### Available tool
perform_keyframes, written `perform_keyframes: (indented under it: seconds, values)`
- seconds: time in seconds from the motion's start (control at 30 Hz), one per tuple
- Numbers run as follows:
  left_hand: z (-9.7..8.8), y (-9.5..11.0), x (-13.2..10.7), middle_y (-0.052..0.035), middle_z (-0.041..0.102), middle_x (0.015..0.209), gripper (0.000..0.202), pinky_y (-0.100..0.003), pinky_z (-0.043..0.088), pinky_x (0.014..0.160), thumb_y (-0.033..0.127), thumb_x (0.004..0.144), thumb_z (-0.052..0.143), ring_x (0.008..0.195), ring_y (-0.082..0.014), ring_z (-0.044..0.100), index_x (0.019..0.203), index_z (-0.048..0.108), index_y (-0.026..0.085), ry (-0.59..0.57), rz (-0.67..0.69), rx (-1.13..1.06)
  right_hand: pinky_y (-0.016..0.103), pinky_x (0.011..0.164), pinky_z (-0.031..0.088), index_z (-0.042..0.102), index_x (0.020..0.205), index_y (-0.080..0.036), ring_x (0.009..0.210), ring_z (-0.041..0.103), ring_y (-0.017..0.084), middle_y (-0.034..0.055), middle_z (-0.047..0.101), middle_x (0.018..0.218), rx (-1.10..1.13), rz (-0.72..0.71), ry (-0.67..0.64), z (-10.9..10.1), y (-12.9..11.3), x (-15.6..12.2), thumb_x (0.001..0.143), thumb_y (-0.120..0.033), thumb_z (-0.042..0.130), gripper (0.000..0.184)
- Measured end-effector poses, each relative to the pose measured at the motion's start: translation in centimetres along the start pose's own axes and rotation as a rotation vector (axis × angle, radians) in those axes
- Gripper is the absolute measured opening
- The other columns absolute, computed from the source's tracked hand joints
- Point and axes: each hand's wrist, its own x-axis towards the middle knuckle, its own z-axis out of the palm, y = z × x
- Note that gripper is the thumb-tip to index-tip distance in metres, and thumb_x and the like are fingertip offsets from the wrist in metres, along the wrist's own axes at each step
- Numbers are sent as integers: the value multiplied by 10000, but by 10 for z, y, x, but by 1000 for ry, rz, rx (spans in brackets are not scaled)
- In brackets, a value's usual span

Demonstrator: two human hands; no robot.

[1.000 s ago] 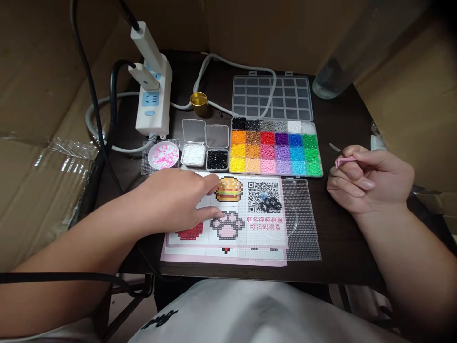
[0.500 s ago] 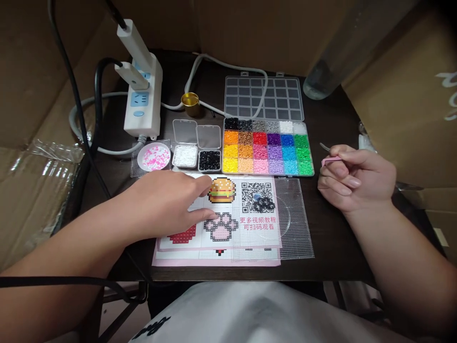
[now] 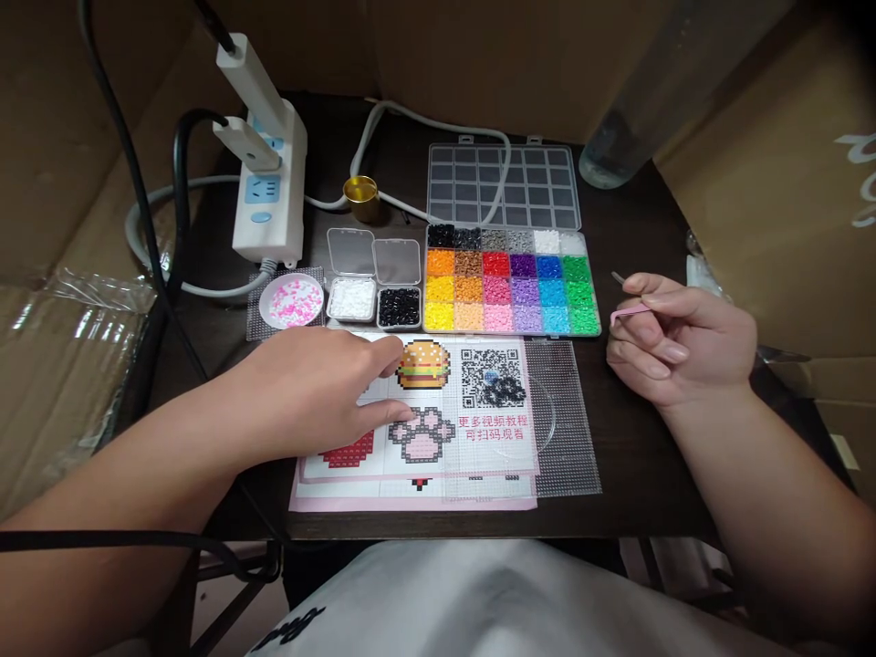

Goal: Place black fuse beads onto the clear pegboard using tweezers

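Observation:
My left hand [image 3: 321,388] rests on the printed pattern sheet [image 3: 411,465], thumb and index finger apart. The thumb tip touches the pink paw-print picture; the index finger is beside the hamburger picture. My right hand [image 3: 684,338] is raised to the right of the sheet, fingers curled around what looks like pink tweezers [image 3: 630,311]. A thin pale tip pokes out by the index finger; I cannot tell whether it is part of them. A clear pegboard [image 3: 568,420] overlaps the sheet's right side, with a cluster of black beads [image 3: 505,391] on it above the QR code.
An open bead box [image 3: 512,280] with many colours lies behind the sheet. Left of it are small boxes of white beads [image 3: 351,298] and black beads [image 3: 399,307], then a dish [image 3: 292,301] of pink and white beads. A gold cup [image 3: 361,196] and power strip [image 3: 270,205] stand behind.
The right hand's fingers have shifted slightly, and the pink tweezers are turned a little, with their bent end lower. The left hand stays on the sheet.

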Motion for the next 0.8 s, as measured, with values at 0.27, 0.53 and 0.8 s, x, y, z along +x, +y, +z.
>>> perform_keyframes:
  seconds: [0.27, 0.53, 0.8]
  values:
    - [2, -3, -1, -97, 706, 696, 456, -395, 345, 578, 703, 864, 548, 627, -308, 642, 1039, 670, 300, 44, -6, -62, 163, 296, 301, 781, 850, -240, 332, 203, 50, -74, 555, 454, -26, -3, -44, 0, 0, 0, 765, -164, 684, 149]
    - [1, -2, -4, -85, 705, 700, 482, -402, 378, 603, 659, 923, 503, 636, -301, 646, 1133, 693, 270, 29, 13, -49, 154, 296, 298, 754, 865, -253, 331, 187, 41, -79, 563, 471, -48, -31, -65, 0, 2, 2, 768, -179, 703, 132]
    - [4, 4, -4, -54, 718, 688, 418, -384, 381, 572, 591, 884, 481, 642, -269, 677, 1075, 690, 284, 124, 7, 39, 158, 284, 284, 753, 855, -256, 327, 188, 43, -79, 537, 457, -44, -13, -56, 2, 2, 2, 756, -179, 708, 133]
